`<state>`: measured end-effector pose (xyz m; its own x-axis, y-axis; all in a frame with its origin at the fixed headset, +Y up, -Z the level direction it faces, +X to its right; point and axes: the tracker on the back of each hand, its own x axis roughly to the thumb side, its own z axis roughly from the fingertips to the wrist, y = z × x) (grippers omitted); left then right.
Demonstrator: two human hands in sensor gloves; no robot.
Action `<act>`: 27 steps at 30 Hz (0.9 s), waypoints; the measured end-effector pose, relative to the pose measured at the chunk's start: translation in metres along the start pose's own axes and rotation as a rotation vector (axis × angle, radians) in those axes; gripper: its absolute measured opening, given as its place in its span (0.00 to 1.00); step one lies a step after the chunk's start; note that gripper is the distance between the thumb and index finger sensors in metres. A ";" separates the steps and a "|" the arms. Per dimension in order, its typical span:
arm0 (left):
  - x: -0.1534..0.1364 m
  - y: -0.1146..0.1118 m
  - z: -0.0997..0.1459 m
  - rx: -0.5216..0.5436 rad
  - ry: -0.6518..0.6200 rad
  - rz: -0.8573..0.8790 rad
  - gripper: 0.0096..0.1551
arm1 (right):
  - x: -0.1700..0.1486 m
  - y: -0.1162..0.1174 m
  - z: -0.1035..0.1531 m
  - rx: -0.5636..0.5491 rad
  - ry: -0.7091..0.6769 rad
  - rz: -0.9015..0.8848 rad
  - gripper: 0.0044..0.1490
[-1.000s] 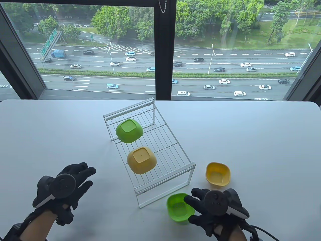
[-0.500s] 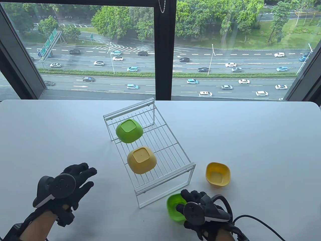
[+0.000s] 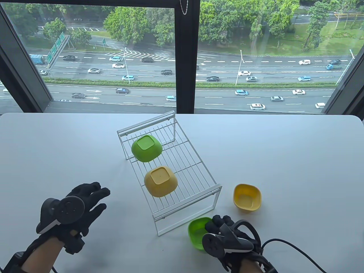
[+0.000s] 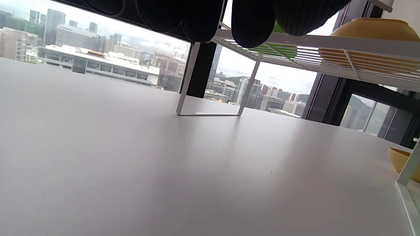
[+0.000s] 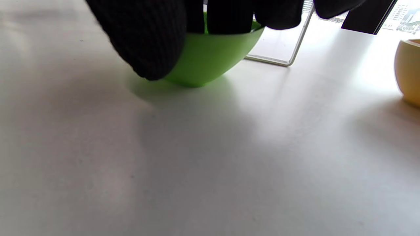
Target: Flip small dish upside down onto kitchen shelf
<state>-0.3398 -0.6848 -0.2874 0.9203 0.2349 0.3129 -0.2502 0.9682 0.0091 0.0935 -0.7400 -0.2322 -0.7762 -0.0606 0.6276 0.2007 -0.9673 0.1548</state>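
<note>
A small green dish point(image 3: 196, 231) stands upright on the table by the near corner of the white wire kitchen shelf point(image 3: 187, 170). My right hand point(image 3: 220, 230) grips its right rim, fingers inside and thumb outside; in the right wrist view the dish point(image 5: 213, 60) touches the table under my fingers point(image 5: 147, 42). A green dish point(image 3: 146, 148) and a yellow dish point(image 3: 161, 181) lie upside down on the shelf. My left hand point(image 3: 85, 202) hovers open over the table left of the shelf, holding nothing.
A second yellow dish point(image 3: 247, 198) stands upright on the table right of the shelf; it also shows in the right wrist view point(image 5: 408, 72). The shelf's leg point(image 4: 210, 114) stands ahead of my left hand. The white table point(image 3: 284, 159) ends at the window.
My right hand has turned its wrist and closed its fingers over the green dish's right rim; the dish shifted slightly left. My left hand barely moved.
</note>
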 end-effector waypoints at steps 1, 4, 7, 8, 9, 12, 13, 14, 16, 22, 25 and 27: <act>0.000 0.001 0.001 0.004 -0.001 -0.001 0.34 | 0.000 -0.001 0.000 -0.004 0.003 -0.003 0.30; 0.002 0.005 0.003 0.024 -0.010 0.008 0.34 | -0.001 -0.003 0.004 -0.026 0.004 -0.045 0.29; 0.002 0.006 0.004 0.030 -0.013 0.009 0.34 | -0.004 -0.004 0.006 -0.031 0.013 -0.078 0.28; 0.001 0.005 0.004 0.029 -0.012 0.008 0.33 | -0.004 -0.004 0.007 -0.036 0.015 -0.081 0.28; 0.001 0.004 0.004 0.023 -0.009 0.005 0.34 | -0.005 -0.005 0.007 -0.047 0.017 -0.084 0.27; -0.001 0.002 0.002 0.008 -0.007 0.004 0.34 | -0.006 -0.007 0.008 -0.068 0.016 -0.101 0.26; -0.001 0.002 0.002 0.007 -0.007 0.005 0.34 | -0.006 -0.007 0.008 -0.068 0.017 -0.104 0.26; -0.001 0.002 0.002 0.007 -0.007 0.007 0.34 | -0.006 -0.007 0.008 -0.071 0.019 -0.110 0.26; -0.001 0.002 0.002 0.010 -0.008 0.011 0.34 | -0.005 -0.006 0.008 -0.081 0.013 -0.099 0.26; -0.001 0.001 0.003 0.009 -0.012 -0.003 0.34 | -0.007 -0.010 0.009 -0.114 0.003 -0.128 0.28; 0.000 0.002 0.003 0.010 -0.008 -0.011 0.35 | -0.009 -0.014 0.014 -0.153 0.004 -0.135 0.28; 0.000 0.001 0.003 0.004 -0.007 -0.012 0.35 | -0.010 -0.017 0.016 -0.176 0.006 -0.144 0.29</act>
<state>-0.3412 -0.6837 -0.2842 0.9212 0.2222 0.3193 -0.2401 0.9706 0.0173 0.1077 -0.7192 -0.2288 -0.7927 0.0808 0.6043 -0.0196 -0.9941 0.1071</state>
